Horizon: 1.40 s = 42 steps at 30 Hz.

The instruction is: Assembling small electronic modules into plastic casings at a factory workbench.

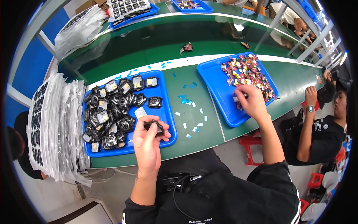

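My left hand [148, 142] is closed around a black watch case [158, 128], held just above the front right corner of a blue tray [170, 112]. That tray carries a heap of black watch cases [118, 100], some with pale squares on their backs. Over a second blue tray [214, 84] to the right, my right hand [254, 100] is bent with thumb and forefinger pinched on a small electronic part [236, 99], partly hidden by the fingers. Beside that hand lies a pile of small red, white and yellow electronic parts [249, 72].
Small blue and white film pieces [185, 100] are scattered on the green bench [194, 145] between the trays. Stacked plastic blister trays [61, 123] rise at the left. Across the white rail, a green belt [149, 44] carries two small assemblies. A co-worker [320, 130] sits at the right.
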Tool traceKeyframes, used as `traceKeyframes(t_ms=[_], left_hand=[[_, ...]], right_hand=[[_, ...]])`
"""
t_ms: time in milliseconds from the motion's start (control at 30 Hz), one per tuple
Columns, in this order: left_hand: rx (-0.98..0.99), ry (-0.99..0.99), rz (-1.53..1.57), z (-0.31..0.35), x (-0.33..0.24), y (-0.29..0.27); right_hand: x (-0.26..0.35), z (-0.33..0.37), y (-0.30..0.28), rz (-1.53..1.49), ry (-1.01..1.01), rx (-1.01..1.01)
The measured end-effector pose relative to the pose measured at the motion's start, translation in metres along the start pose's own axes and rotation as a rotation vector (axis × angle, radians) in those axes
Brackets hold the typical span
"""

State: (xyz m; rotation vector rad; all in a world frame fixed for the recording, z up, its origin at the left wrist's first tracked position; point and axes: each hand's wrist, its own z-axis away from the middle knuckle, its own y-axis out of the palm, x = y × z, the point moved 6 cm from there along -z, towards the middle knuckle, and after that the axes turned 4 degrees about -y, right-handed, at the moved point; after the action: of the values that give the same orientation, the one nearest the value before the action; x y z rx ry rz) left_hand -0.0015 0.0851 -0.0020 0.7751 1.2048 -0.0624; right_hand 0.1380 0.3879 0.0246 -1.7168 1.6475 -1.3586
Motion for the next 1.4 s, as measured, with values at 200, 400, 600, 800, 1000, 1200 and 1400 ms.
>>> traceKeyframes(t_ms=[200,400,600,800,1000,1200,1400], left_hand=[[0.164,0.146,-0.154,-0.002,-0.012,0.032],[0.315,0.297,-0.652,-0.008,-0.011,0.083],[0.155,0.503,-0.682,-0.003,-0.017,0.077],[0.153,0.487,-0.675,-0.003,-0.012,0.071],[0.171,0.409,-0.461,-0.011,-0.001,0.061],[0.192,0.077,-0.12,-0.018,0.001,0.044],[0.317,0.063,-0.166,-0.015,-0.006,0.046]], right_hand=[[0.023,0.003,0.002,-0.86,0.437,0.0],[0.092,0.009,0.013,-1.201,0.387,0.09],[0.124,0.011,0.017,-1.093,0.33,-0.047],[0.13,0.021,0.029,-1.219,0.362,-0.01],[0.134,0.024,0.043,-1.428,0.448,-0.023],[0.148,0.016,0.052,-1.341,0.346,0.033],[0.153,-0.004,0.037,-1.215,0.219,0.047]])
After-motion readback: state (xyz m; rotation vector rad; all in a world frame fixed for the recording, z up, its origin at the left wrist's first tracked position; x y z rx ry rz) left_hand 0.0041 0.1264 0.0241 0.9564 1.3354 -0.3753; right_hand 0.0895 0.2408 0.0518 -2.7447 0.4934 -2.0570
